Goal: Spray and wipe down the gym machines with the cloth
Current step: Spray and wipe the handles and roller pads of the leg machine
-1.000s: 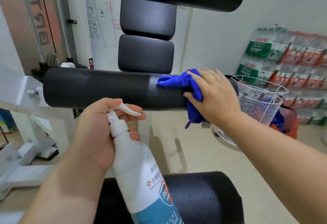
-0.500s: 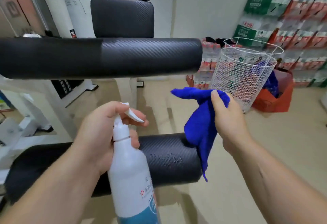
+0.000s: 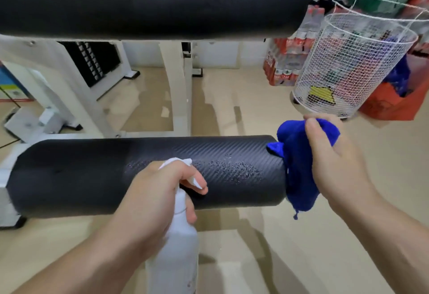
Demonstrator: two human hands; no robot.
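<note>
Your left hand (image 3: 160, 191) grips the neck of a white spray bottle (image 3: 176, 254). Its fingers are curled round the neck and the forefinger lies across the trigger. The nozzle points at the lower black roller pad (image 3: 92, 173), which lies across the middle of the view.

A patch of fine droplets (image 3: 234, 168) sits on top of this pad, toward its right end. Your right hand (image 3: 334, 166) holds a bunched blue cloth (image 3: 297, 168) at that same end. The thumb is on top and the fingers curl beneath, pinching the folds. The cloth appears to touch the pad's end edge and hangs below it.

The right end looks sprayed, so wiping seems to be the step in hand. Spread the cloth flatter under your palm before you wipe, because a tight bunch covers little. Start at the right end and draw left through the droplets, wrapping round the curve to reach the near and far sides. The pad's left half looks dry and probably needs spray first. Keep the bottle clear of the cloth's path.

A second roller pad (image 3: 162, 1) runs above, farther off. A white wire basket (image 3: 348, 66) stands far right.
</note>
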